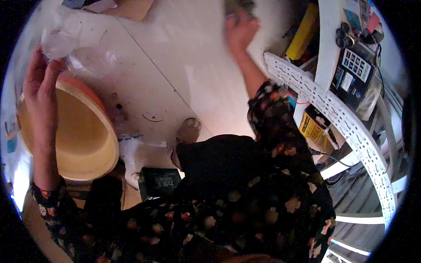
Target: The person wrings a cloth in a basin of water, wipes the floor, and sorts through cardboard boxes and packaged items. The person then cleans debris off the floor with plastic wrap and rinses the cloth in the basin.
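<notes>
At the upper left, my left hand (pixel 41 87) has its fingers closed on clear plastic (pixel 61 41), a crumpled, see-through piece. More clear plastic (pixel 94 59) lies on the floor beside it. Below and right of that hand stands a large round tub (pixel 81 131) with a cream inside and an orange-red outer side. My right hand (pixel 242 28) reaches out at the top centre, its fingers bent over a dark greenish-grey object (pixel 240 6) that is blurred and cut off by the frame's top edge.
A white perforated metal rail (pixel 333 105) curves down the right side, with a yellow object (pixel 303 33) behind it. Shelves there hold a black box (pixel 351 72) and cables. A dark green box (pixel 160 180) sits near my feet. Cardboard (pixel 133 8) lies at the top left.
</notes>
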`<state>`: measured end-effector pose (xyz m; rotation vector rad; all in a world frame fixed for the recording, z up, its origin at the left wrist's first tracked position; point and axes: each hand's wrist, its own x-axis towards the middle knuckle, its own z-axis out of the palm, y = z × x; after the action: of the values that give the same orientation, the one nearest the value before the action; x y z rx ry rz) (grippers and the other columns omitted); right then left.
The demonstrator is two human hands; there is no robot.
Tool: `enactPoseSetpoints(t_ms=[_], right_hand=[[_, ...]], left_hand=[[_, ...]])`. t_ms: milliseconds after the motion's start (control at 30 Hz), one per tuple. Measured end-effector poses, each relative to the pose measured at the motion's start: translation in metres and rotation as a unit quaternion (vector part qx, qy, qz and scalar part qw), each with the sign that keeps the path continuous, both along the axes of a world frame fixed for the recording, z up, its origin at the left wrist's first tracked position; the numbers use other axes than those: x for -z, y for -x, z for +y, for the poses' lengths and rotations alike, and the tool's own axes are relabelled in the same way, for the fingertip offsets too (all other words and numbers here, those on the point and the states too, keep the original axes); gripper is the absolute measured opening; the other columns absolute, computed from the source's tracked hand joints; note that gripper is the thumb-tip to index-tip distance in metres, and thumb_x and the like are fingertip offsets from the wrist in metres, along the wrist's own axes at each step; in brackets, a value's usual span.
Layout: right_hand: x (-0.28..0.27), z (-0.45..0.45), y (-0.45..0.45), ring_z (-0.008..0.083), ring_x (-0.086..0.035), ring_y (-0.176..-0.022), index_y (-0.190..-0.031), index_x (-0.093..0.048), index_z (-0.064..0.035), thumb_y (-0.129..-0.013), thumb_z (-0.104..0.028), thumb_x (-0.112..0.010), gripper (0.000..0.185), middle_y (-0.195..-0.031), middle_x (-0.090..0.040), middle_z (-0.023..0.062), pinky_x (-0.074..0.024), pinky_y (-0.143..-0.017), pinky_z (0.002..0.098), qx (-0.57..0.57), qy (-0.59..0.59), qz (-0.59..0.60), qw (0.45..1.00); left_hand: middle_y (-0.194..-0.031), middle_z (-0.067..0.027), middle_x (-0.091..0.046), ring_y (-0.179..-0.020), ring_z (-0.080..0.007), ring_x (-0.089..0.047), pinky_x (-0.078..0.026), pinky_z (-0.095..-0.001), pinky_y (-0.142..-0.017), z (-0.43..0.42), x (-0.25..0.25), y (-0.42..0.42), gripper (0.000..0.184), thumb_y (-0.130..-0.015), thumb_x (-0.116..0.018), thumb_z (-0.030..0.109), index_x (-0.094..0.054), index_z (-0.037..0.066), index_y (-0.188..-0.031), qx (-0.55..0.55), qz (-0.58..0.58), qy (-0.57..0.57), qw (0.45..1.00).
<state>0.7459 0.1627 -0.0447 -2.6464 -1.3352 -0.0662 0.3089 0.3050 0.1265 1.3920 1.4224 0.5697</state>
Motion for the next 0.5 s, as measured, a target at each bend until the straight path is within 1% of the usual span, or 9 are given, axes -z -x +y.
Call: enactPoseSetpoints(t_ms=[67,133,233,267,300,333,367,433,500], right_hand=[[-0.023,-0.017,0.057,0.0397,-0.046,-0.104,-0.112,-0.064,-0.0206,-0.072,-0.030,-0.067,0.041,-0.108,-0.050,0.0232,-0.0421,-0.089,0.0476,-0.139,0.008,0.052,0.989],[-0.034,-0.039,0.081,0.0392,-0.048,-0.101,-0.111,-0.064,-0.0219,-0.069,-0.031,-0.069,0.043,-0.110,-0.049,0.0233,-0.0420,-0.091,0.0462,-0.239,0.049,0.133,0.961],[-0.040,-0.043,0.051,0.0368,-0.051,-0.098,-0.112,-0.063,-0.0217,-0.069,-0.032,-0.070,0.044,-0.109,-0.054,0.0210,-0.0418,-0.093,0.0449,-0.211,0.096,0.207,0.950],[-0.022,-0.041,0.013,0.0349,-0.055,-0.097,-0.112,-0.063,-0.0223,-0.071,-0.033,-0.070,0.043,-0.104,-0.060,0.0167,-0.0451,-0.089,0.0445,-0.243,-0.052,0.174,0.953],[-0.037,-0.032,-0.016,0.0342,-0.056,-0.099,-0.113,-0.062,-0.0192,-0.076,-0.038,-0.067,0.042,-0.099,-0.064,0.0146,-0.0454,-0.087,0.0462,-0.149,-0.058,0.134,0.978],[-0.047,-0.026,-0.051,0.0348,-0.057,-0.099,-0.119,-0.059,-0.0148,-0.079,-0.047,-0.061,0.050,-0.103,-0.063,0.0155,-0.0451,-0.085,0.0481,-0.076,0.003,0.012,0.997],[-0.080,-0.012,-0.069,0.0348,-0.057,-0.105,-0.124,-0.054,-0.0105,-0.083,-0.051,-0.053,0.058,-0.111,-0.062,0.0165,-0.0447,-0.088,0.0481,0.081,0.210,-0.001,0.974],[-0.076,-0.024,-0.138,0.0358,-0.053,-0.116,-0.133,-0.047,-0.0125,-0.086,-0.048,-0.047,0.058,-0.125,-0.055,0.0188,-0.0432,-0.094,0.0465,0.110,0.389,-0.027,0.914],[-0.069,-0.029,-0.162,0.0367,-0.048,-0.121,-0.132,-0.048,-0.0111,-0.088,-0.044,-0.044,0.055,-0.134,-0.048,0.0177,-0.0393,-0.099,0.0485,0.073,0.432,0.001,0.899]], left_hand=[[-0.124,-0.0114,-0.054,-0.107,-0.0174,-0.055,-0.042,-0.0302,-0.096,0.006,-0.005,-0.006,0.047,-0.093,-0.052,0.007,-0.038,-0.005,-0.136,0.013,0.001,-0.001,1.000],[-0.124,-0.0121,-0.054,-0.107,-0.0180,-0.055,-0.042,-0.0307,-0.095,0.004,-0.009,-0.014,0.047,-0.093,-0.052,0.007,-0.038,-0.005,-0.136,0.029,-0.002,-0.008,1.000],[-0.124,-0.0125,-0.054,-0.108,-0.0186,-0.055,-0.043,-0.0307,-0.095,0.006,-0.011,-0.021,0.046,-0.093,-0.051,0.005,-0.038,-0.006,-0.135,0.050,-0.017,-0.025,0.998],[-0.124,-0.0125,-0.054,-0.108,-0.0187,-0.055,-0.043,-0.0307,-0.094,0.005,-0.012,-0.022,0.046,-0.093,-0.050,0.005,-0.038,-0.006,-0.135,0.051,-0.023,-0.022,0.998],[-0.124,-0.0124,-0.054,-0.108,-0.0187,-0.055,-0.043,-0.0307,-0.095,0.005,-0.013,-0.023,0.045,-0.093,-0.050,0.005,-0.038,-0.006,-0.135,0.047,-0.014,-0.020,0.999],[-0.124,-0.0123,-0.054,-0.108,-0.0187,-0.055,-0.042,-0.0307,-0.095,0.004,-0.014,-0.023,0.045,-0.093,-0.050,0.004,-0.038,-0.006,-0.135,0.044,-0.005,-0.016,0.999],[-0.124,-0.0122,-0.054,-0.109,-0.0186,-0.055,-0.042,-0.0307,-0.095,0.004,-0.015,-0.024,0.045,-0.093,-0.050,0.004,-0.038,-0.006,-0.135,0.041,0.003,-0.011,0.999],[-0.124,-0.0118,-0.054,-0.109,-0.0183,-0.054,-0.042,-0.0304,-0.095,-0.002,-0.016,-0.025,0.045,-0.092,-0.050,0.004,-0.039,-0.006,-0.135,0.032,-0.006,0.005,0.999],[-0.124,-0.0114,-0.054,-0.110,-0.0180,-0.054,-0.042,-0.0299,-0.095,-0.001,-0.012,-0.026,0.045,-0.092,-0.050,0.004,-0.039,-0.006,-0.135,0.027,-0.022,0.005,0.999]])
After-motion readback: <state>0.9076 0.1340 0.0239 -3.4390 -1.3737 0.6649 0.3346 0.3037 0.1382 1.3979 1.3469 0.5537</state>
